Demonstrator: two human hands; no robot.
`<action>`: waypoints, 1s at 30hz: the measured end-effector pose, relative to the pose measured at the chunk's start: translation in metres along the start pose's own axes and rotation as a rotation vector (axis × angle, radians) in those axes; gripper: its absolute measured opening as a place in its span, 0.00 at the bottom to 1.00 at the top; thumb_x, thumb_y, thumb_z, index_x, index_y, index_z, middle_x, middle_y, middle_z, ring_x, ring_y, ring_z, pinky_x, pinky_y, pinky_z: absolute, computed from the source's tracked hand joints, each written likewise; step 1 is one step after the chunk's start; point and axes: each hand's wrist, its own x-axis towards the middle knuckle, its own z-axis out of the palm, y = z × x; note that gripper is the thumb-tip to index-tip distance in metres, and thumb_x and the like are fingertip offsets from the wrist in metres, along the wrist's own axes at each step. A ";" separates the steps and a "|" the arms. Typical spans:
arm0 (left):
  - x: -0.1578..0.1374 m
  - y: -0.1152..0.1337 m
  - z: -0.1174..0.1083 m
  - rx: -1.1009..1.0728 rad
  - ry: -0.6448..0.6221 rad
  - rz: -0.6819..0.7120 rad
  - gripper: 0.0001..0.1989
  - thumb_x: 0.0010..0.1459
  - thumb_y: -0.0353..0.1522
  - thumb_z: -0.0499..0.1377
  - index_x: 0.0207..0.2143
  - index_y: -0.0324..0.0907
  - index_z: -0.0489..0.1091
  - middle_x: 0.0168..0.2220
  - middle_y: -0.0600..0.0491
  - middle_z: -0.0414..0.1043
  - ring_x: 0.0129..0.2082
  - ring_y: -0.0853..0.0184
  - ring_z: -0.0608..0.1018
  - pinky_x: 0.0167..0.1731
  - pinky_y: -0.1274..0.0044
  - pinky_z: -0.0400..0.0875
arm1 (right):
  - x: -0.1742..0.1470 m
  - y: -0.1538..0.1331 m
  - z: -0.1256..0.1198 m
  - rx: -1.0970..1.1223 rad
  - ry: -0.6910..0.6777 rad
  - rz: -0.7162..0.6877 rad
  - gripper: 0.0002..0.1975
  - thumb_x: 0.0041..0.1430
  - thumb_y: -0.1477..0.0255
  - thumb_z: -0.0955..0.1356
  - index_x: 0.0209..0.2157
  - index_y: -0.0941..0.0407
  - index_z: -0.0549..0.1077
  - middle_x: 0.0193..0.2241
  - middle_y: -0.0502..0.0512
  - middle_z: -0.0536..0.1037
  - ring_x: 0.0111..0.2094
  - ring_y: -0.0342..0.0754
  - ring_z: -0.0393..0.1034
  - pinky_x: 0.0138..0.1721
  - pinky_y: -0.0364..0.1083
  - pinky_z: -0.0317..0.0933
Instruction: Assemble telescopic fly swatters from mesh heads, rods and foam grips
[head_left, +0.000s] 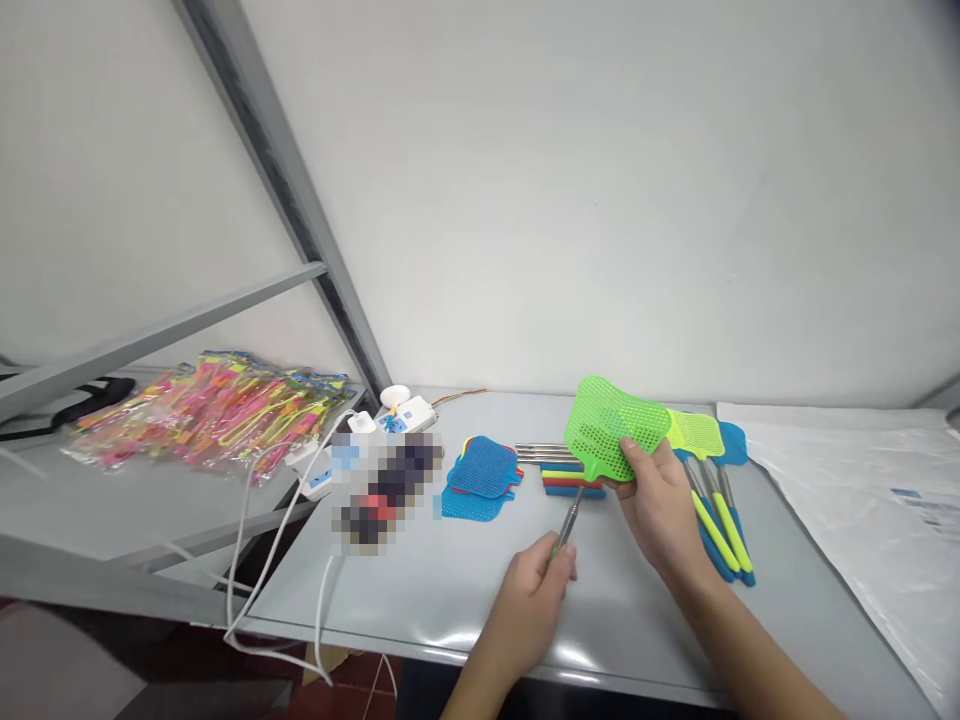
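Note:
My right hand (660,500) grips a bright green perforated fly swatter head (611,420), its fingers partly hidden behind the mesh. Low in front of it, my left hand (536,595) is closed around the handle of a metal rod (571,515). The rod's upper tip meets the neck of the green head; whether it sits inside cannot be made out. Left of my hands lies a pile of loose swatter heads (484,470), blue on top with red and yellow edges showing. Behind the green head are metal rods (544,453) and coloured handles (562,480).
Several swatters with heads and handles joined (724,530) lie at the right, beside a white plastic sheet (847,500). Power strips (409,415) with white cables (247,540) stand at the left. Bagged colourful items (240,410) rest on a shelf beyond a metal post (277,180).

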 end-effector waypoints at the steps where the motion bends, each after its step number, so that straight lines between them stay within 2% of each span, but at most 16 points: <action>1: 0.000 0.000 0.000 0.034 0.004 -0.002 0.20 0.64 0.48 0.49 0.29 0.42 0.63 0.18 0.62 0.50 0.19 0.73 0.55 0.21 0.80 0.48 | -0.003 0.001 0.001 0.016 0.015 -0.006 0.18 0.62 0.63 0.66 0.53 0.49 0.64 0.46 0.55 0.76 0.42 0.52 0.74 0.40 0.52 0.70; 4: -0.001 0.002 0.000 0.100 0.014 -0.004 0.20 0.65 0.48 0.48 0.29 0.42 0.62 0.19 0.62 0.50 0.20 0.73 0.56 0.23 0.80 0.49 | -0.010 0.001 0.004 0.084 0.043 -0.014 0.20 0.62 0.64 0.67 0.55 0.48 0.64 0.51 0.55 0.74 0.49 0.52 0.71 0.47 0.52 0.67; 7: 0.000 0.002 -0.001 0.129 0.003 -0.008 0.20 0.65 0.48 0.48 0.29 0.42 0.61 0.19 0.62 0.50 0.21 0.73 0.56 0.23 0.80 0.49 | -0.012 -0.002 0.005 0.088 0.067 -0.080 0.21 0.62 0.65 0.66 0.56 0.46 0.63 0.53 0.54 0.73 0.54 0.52 0.68 0.52 0.53 0.65; 13: 0.001 0.001 -0.001 0.169 0.019 -0.003 0.20 0.65 0.47 0.47 0.29 0.42 0.61 0.20 0.61 0.50 0.22 0.73 0.57 0.23 0.80 0.49 | -0.010 -0.005 0.001 0.047 0.032 -0.059 0.22 0.63 0.65 0.66 0.58 0.45 0.61 0.54 0.54 0.72 0.53 0.52 0.68 0.53 0.54 0.64; 19: 0.001 0.002 0.000 0.199 0.016 0.014 0.20 0.66 0.47 0.46 0.29 0.42 0.61 0.20 0.61 0.51 0.22 0.72 0.57 0.23 0.80 0.49 | -0.009 -0.005 -0.001 0.075 -0.012 0.040 0.24 0.62 0.64 0.66 0.59 0.44 0.59 0.56 0.55 0.70 0.51 0.52 0.70 0.46 0.51 0.69; 21: 0.000 0.003 0.000 0.214 0.020 0.018 0.20 0.66 0.47 0.46 0.29 0.42 0.61 0.20 0.61 0.51 0.22 0.72 0.57 0.23 0.80 0.50 | -0.009 -0.006 -0.001 0.061 -0.002 0.019 0.24 0.63 0.64 0.66 0.59 0.44 0.59 0.55 0.55 0.70 0.52 0.52 0.69 0.48 0.52 0.68; 26: -0.001 0.005 0.004 0.255 0.048 0.033 0.20 0.66 0.46 0.46 0.29 0.42 0.61 0.21 0.60 0.54 0.23 0.72 0.59 0.24 0.80 0.51 | -0.011 -0.008 -0.001 -0.045 0.049 -0.080 0.23 0.63 0.65 0.66 0.58 0.46 0.61 0.54 0.55 0.71 0.57 0.52 0.65 0.59 0.55 0.57; 30: -0.002 0.009 0.005 0.261 0.057 0.030 0.20 0.66 0.47 0.46 0.29 0.42 0.61 0.21 0.60 0.54 0.23 0.72 0.58 0.23 0.80 0.51 | -0.013 -0.011 -0.003 -0.044 0.024 -0.047 0.24 0.63 0.64 0.66 0.59 0.45 0.60 0.56 0.54 0.69 0.57 0.52 0.65 0.58 0.55 0.59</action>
